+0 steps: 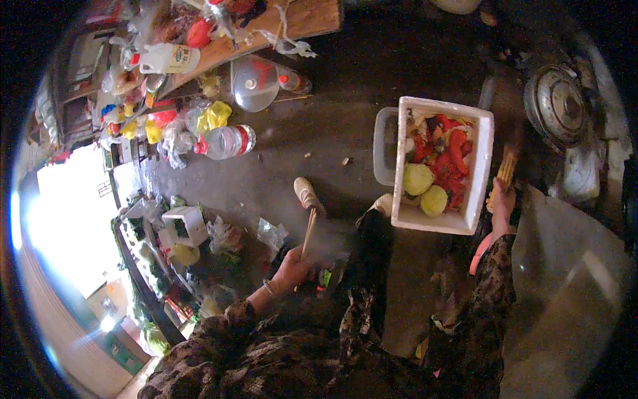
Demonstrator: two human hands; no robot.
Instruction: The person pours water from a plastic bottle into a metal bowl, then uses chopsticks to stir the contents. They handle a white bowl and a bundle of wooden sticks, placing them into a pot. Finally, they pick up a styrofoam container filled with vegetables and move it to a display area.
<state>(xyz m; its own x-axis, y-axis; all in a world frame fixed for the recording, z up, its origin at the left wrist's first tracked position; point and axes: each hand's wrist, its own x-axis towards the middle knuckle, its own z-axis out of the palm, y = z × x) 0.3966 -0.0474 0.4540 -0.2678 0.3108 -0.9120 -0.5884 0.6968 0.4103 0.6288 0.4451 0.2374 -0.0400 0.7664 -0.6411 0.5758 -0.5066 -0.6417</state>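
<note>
My left hand (294, 269), a bracelet on its wrist, is closed around a few thin wooden chopsticks (310, 232) that point away from me. At the right, my right hand (502, 205) grips a yellowish-brown bundle of what look like wooden sticks (506, 172); its far end is blurred. Just left of that hand stands a white foam box (433, 224). Inside lie red scraps (451, 164), perhaps peppers, and two round pale-green pieces of produce (417, 179). Haze partly veils the area by my left hand.
A wooden table (309, 17) with bags and a white jug (169, 58) stands at the upper left. Large water bottles (227, 142) are below it. A round metal lid or pot (560, 107) is at the right, by a grey surface (563, 279). A translucent tub (385, 147) adjoins the box.
</note>
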